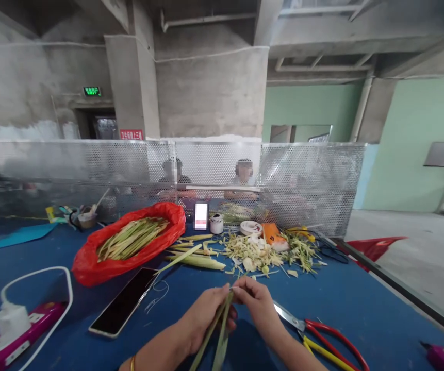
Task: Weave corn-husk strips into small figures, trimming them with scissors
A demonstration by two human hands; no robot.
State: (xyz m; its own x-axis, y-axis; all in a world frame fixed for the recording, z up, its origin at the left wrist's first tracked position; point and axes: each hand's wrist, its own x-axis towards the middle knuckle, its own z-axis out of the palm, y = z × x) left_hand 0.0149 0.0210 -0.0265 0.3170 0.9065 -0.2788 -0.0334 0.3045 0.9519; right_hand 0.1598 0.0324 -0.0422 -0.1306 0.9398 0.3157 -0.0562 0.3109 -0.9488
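My left hand (208, 314) is closed around several long green-brown leaf strips (222, 335), whose loose ends hang down toward me. At the upper end of the strips my right hand (255, 301) pinches with thumb and forefinger, its fingertips touching my left thumb. What exactly lies between the right fingertips is too small to make out. Scissors (302, 327) with one red and one yellow handle lie just right of my right hand. A thin white thread (160, 296) rests on the blue table (175, 335), left of my hands.
A red plastic bag (84, 268) holds a bundle of leaf strips (132, 237). Near it lie a phone (125, 304) and a magenta power strip (24, 337). Scraps (248, 252), husks (198, 262) and a tape roll (251, 228) lie beyond my hands. Two people sit behind the perforated screen (302, 180).
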